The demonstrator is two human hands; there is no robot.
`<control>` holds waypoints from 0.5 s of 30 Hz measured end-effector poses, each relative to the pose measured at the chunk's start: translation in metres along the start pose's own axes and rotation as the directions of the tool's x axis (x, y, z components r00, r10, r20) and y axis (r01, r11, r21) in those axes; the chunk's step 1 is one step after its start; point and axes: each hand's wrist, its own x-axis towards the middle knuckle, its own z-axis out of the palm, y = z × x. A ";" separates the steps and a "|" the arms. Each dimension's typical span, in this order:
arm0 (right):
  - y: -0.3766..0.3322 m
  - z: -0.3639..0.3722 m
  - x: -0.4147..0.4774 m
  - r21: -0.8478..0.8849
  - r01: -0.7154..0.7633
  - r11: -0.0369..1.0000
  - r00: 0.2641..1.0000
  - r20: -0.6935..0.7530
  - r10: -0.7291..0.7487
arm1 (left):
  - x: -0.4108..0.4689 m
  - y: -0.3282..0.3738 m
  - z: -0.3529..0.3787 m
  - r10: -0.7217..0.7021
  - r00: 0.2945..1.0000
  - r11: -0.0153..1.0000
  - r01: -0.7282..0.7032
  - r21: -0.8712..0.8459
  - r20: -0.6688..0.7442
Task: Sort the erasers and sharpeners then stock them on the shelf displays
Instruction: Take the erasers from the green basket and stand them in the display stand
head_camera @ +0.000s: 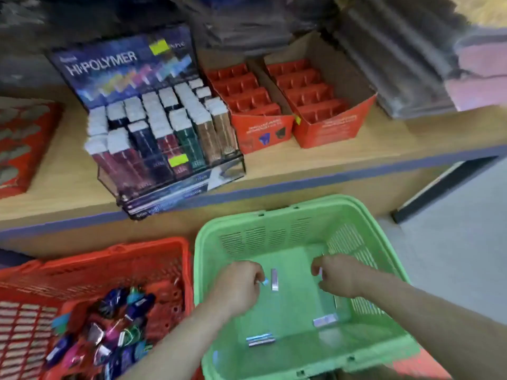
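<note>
A few slim wrapped erasers (274, 279) are seen on the floor of the green basket (274, 212): one near the middle, one by the near edge, one toward the right wall. A small pale-blue piece (262, 282) is pinched in the grip of the left hand (238, 286), just beside the middle eraser. The fingers of the right hand (337, 275) are curled inside the basket, near its right wall; whether anything is held in that grip cannot be told through the blur.

The sorting step is judged to be in hand, nearly done on this side. A heap of coloured sharpeners (115, 325) is kept in the red basket (96, 246), touching the green one's left wall.

On the shelf (356, 154) above, the Hi-Polymer display (153, 119) is stocked at the front edge, and two red cardboard trays (315, 89) beside it are seen with bare compartments. Next, the loose erasers would need to be gathered and lifted clear of the basket rim, then slotted upright into the display.
</note>
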 end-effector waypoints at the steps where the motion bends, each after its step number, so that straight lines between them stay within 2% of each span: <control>1: 0.008 0.017 0.011 0.053 -0.039 0.998 0.999 -0.003 0.039 | 0.012 -0.003 0.020 -0.015 0.999 0.999 0.013 0.046 0.050; 4: 0.031 0.060 0.041 0.159 -0.136 0.978 0.990 -0.016 0.140 | 0.045 -0.006 0.067 -0.022 0.989 0.974 -0.012 0.227 0.145; 8: 0.057 0.095 0.075 0.137 -0.273 0.952 0.953 -0.096 0.287 | 0.087 -0.018 0.112 -0.007 0.983 0.918 -0.065 0.391 0.182; 13: 0.059 0.110 0.117 0.185 -0.403 0.896 0.882 -0.182 0.435 | 0.104 -0.032 0.139 -0.084 0.976 0.865 -0.029 0.501 0.201; 15: 0.057 0.112 0.132 0.191 -0.439 0.878 0.852 -0.224 0.474 | 0.108 -0.036 0.142 -0.118 0.977 0.885 0.022 0.466 0.177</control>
